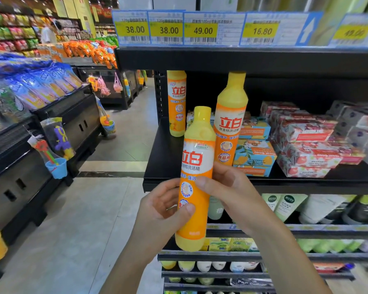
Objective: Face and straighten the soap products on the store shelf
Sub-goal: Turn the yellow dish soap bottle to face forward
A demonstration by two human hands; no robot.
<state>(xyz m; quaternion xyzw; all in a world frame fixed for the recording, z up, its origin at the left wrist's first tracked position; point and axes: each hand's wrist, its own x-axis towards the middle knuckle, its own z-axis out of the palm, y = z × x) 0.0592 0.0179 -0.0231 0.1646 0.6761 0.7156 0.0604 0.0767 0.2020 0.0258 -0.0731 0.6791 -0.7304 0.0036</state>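
1: Three yellow bottles, orange labels. Where is each?

2: Held bottle (197, 177) is off the shelf (166, 149), in the air just in front of its front edge. Cap up, leaning slightly right, label toward the camera.

1: Grips?

2: Left grip (164, 211) is closed round the lower body: thumb across the front of the label, fingers curled behind. Right grip (227, 194) is closed round the middle from the right, thumb tip on the label. Both are gripping the held bottle.

1: The other two?

2: Mid bottle (229, 122) stands upright on the shelf, just behind and right of the held one, label forward. Back bottle (176, 102) stands deeper in at the left end, next to the perforated upright (158, 92). Its top is hidden by the shelf above.

1: Neighbours?

2: Blue boxes (254, 153) are stacked just right of the mid bottle; touching or not, cannot tell. "Goat Soap" on the top front box reads upside down. Red boxes (306, 145) are stacked further right, sitting at uneven angles. Right end is too blurred to read.

1: Above?

2: Price tags (168, 28): 38.00, 38.00, 49.00, 16.80.
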